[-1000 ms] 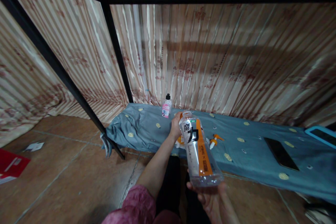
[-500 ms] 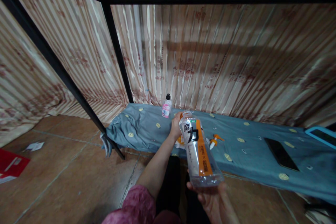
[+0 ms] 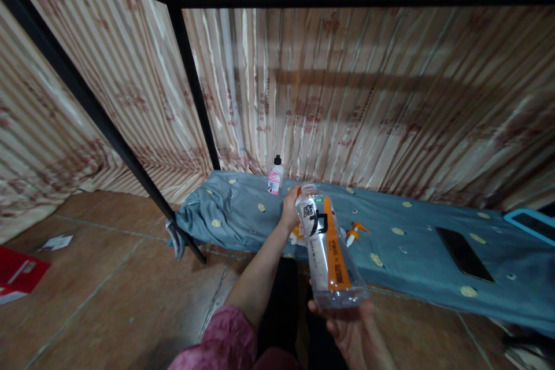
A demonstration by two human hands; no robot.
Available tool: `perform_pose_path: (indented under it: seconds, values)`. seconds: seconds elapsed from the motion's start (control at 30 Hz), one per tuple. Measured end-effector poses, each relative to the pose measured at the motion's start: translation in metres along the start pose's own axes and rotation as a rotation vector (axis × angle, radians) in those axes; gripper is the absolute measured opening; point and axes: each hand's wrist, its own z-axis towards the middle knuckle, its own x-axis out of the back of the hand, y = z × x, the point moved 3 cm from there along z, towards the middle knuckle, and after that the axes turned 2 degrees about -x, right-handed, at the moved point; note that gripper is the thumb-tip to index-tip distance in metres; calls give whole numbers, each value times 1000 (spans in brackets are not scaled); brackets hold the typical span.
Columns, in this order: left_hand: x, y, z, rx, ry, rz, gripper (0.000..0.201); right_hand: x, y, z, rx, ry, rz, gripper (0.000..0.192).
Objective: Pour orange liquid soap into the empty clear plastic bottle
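Right hand (image 3: 351, 324) cups the base of the clear bottle (image 3: 327, 248), tilted neck-away over the near edge of the blue cloth (image 3: 416, 243). Left hand (image 3: 289, 208) is closed at the bottle's neck, by the uncapped mouth. Nothing has shifted over the last second: same grip, same tilt. Orange pump head (image 3: 355, 232) lies just right of the bottle, pink bottle (image 3: 274, 176) beyond it.

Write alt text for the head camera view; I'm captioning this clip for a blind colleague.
A person's right hand holds a clear plastic bottle with an orange label by its base, tilted away, while the left hand reaches beside its open neck. Behind lie a blue cloth on the floor, a small pink-labelled bottle, a dark phone and striped curtains.
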Motion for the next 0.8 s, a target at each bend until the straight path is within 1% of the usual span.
perform_pose_path:
  seconds: [0.13,0.27,0.5,0.8]
  values:
    - [-1,-2,0,2,-2,25,17,-1,0,0,2,0,0,40]
    - [-2,-5,-1,15,3,-20,19,-1,0,0,-7,2,10,39]
    - [-1,-3,-1,5,15,-10,18,-1,0,1,5,10,16,39]
    - [0,-1,0,-11,10,14,18,2,1,2,-4,-13,14,40]
